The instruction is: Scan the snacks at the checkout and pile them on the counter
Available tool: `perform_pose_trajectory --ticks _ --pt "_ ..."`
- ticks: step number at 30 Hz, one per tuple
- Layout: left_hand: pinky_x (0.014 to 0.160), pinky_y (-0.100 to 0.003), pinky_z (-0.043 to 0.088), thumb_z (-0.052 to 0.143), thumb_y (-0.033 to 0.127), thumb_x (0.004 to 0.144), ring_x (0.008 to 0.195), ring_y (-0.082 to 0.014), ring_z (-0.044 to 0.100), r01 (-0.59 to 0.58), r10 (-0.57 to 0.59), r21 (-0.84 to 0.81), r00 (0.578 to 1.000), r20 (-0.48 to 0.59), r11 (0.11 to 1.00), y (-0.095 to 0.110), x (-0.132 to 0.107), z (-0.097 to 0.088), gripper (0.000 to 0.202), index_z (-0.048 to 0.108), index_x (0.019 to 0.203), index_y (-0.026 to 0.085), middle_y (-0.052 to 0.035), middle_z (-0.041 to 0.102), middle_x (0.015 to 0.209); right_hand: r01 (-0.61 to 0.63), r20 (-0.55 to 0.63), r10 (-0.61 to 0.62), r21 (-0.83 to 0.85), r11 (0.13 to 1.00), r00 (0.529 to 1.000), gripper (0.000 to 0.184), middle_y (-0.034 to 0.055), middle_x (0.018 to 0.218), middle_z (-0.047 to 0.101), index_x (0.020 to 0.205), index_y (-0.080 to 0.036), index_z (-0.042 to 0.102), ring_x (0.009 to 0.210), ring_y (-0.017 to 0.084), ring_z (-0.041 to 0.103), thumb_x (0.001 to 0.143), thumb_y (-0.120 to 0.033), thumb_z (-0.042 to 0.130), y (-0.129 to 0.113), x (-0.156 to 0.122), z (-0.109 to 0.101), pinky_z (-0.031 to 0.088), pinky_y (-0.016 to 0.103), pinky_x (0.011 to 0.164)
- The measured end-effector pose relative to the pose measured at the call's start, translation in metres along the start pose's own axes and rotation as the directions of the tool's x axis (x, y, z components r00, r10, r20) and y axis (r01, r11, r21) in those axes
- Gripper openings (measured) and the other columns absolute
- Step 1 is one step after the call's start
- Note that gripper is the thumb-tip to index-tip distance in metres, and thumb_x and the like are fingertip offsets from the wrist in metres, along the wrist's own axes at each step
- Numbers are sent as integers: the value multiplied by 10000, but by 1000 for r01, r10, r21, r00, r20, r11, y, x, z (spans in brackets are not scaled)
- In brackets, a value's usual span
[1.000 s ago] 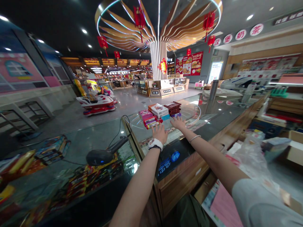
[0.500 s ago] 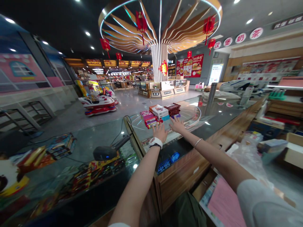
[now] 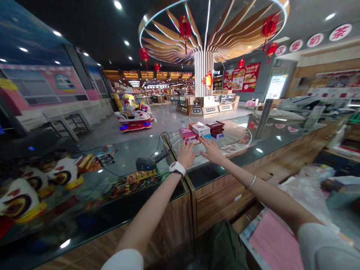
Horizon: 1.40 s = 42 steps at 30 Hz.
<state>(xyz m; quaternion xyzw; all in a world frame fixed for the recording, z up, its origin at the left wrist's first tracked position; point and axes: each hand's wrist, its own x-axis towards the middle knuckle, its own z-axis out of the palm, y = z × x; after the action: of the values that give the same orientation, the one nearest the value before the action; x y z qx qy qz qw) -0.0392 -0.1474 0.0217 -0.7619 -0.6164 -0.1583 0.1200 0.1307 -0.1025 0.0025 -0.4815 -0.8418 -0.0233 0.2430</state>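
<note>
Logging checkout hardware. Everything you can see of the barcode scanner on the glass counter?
The handheld barcode scanner is black with a glossy plastic look: a wide head at the lower left and a slimmer handle running up to the right. It lies on the glass counter top, and a thin black cable curves away behind it. Nothing but the glass appears to touch it; the left hand is close by on its right, apart from it.

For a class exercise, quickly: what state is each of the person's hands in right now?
Left hand: open, fingers spread, holding nothing.
Right hand: open, fingers spread, holding nothing.
</note>
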Motion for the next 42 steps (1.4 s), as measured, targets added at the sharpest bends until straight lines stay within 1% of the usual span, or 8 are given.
perform_pose_trajectory --ticks 3,7,16,20,27,31,35,42 --pt "1248 -568 165 400 342 986 1529 -301 211 16 -14 27 999 -49 1000 -19 -27 -15 547 407 1511 187 -78 305 1632 115 -46 -114 29 993 992 711 104 1642 263 1577 -180 271 1523 268 227 921 -320 504 -26 -5 2 219 518 1215" --pt "1245 -575 171 402 338 987 1526 -303 224 64 -58 50 993 -98 997 -43 -61 -34 542 414 1508 187 -68 319 1625 230 -77 -226 54 972 971 687 87 1638 277 1569 -203 299 1516 263 248 929 -333 509 -67 -7 4 220 507 1219" --pt "1226 -595 205 413 348 983 1509 -318 266 209 -185 117 964 -193 971 -104 -132 -70 528 452 1478 169 -93 364 1603 361 -73 -354 179 915 932 687 84 1639 273 1554 -164 324 1520 264 236 917 -306 537 -155 1 25 202 512 1232" --pt "1224 -590 213 419 340 976 1504 -313 282 300 -261 155 937 -231 941 -134 -167 -82 523 465 1471 178 -106 380 1594 443 -107 -430 238 864 896 676 93 1632 294 1546 -178 339 1514 253 257 912 -285 547 -193 4 34 215 499 1231" --pt "1220 -589 224 419 356 975 1498 -317 295 426 -377 212 896 -234 880 -176 -219 -93 520 476 1462 181 -95 376 1597 545 -121 -537 319 776 835 659 107 1622 318 1534 -198 360 1499 254 294 911 -270 561 -260 12 49 242 503 1220" --pt "1225 -580 217 420 348 968 1499 -314 292 478 -431 226 873 -228 849 -198 -232 -95 525 483 1455 164 -110 382 1592 573 -118 -574 371 731 810 657 131 1613 332 1519 -169 378 1492 274 308 897 -257 571 -295 21 61 277 511 1206" --pt "1231 -559 223 431 323 950 1499 -308 295 527 -491 225 848 -198 820 -218 -229 -92 546 471 1464 144 -129 382 1590 575 -112 -590 422 701 800 645 136 1605 347 1509 -166 391 1482 285 326 892 -245 562 -321 34 77 313 512 1190" --pt "1235 -519 239 495 268 900 1500 -327 285 523 -501 237 852 -149 819 -242 -210 -80 593 455 1465 90 -161 351 1601 510 -95 -539 491 706 837 676 203 1570 378 1482 -96 422 1462 266 358 823 -153 557 -349 61 115 309 450 1210"
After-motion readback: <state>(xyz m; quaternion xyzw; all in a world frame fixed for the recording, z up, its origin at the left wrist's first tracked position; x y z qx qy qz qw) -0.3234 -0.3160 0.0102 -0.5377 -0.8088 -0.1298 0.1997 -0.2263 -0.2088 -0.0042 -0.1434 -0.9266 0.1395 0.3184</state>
